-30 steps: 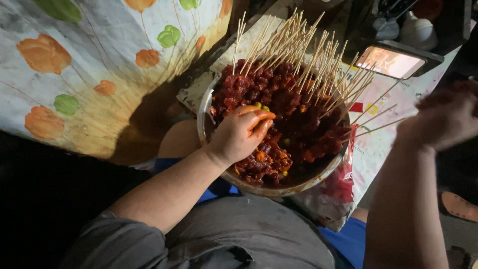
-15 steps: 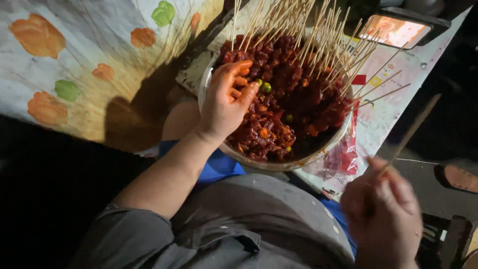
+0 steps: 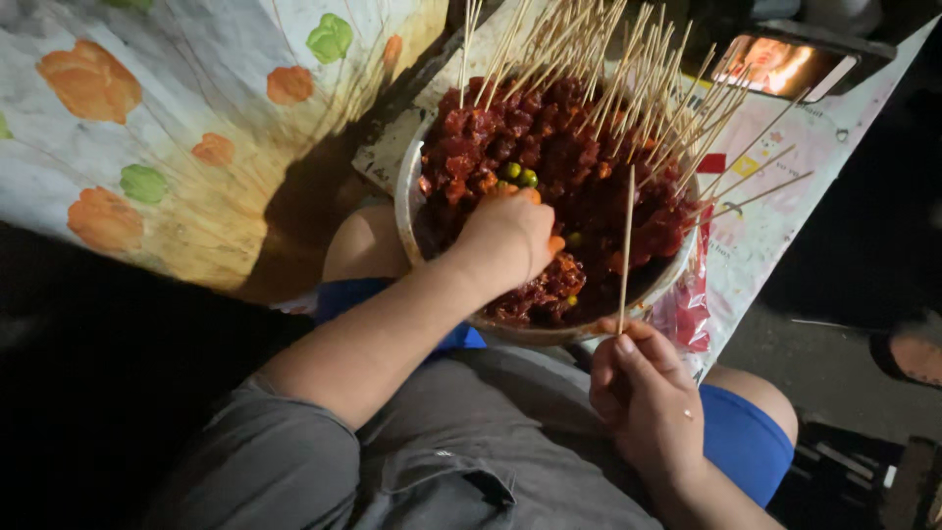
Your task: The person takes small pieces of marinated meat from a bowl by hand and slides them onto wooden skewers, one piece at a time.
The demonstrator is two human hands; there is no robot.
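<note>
Your left hand (image 3: 510, 236) is down in the round metal bowl (image 3: 404, 211) of dark red marinated meat chunks (image 3: 549, 157), fingers curled into the meat; can't tell what the grip has. Your right hand (image 3: 643, 397) sits just below the bowl's near rim, grip pinched on one thin bare bamboo skewer (image 3: 626, 245) that stands upright over the meat. Loaded wooden skewers (image 3: 628, 69) fan out over the bowl's far side. The bowl rests at your knees.

Makeshift food-prep spot at floor level, skewer-filled bowl (image 3: 407, 211), floral cloth (image 3: 147, 128), phone (image 3: 785, 64) (lit screen)
</note>
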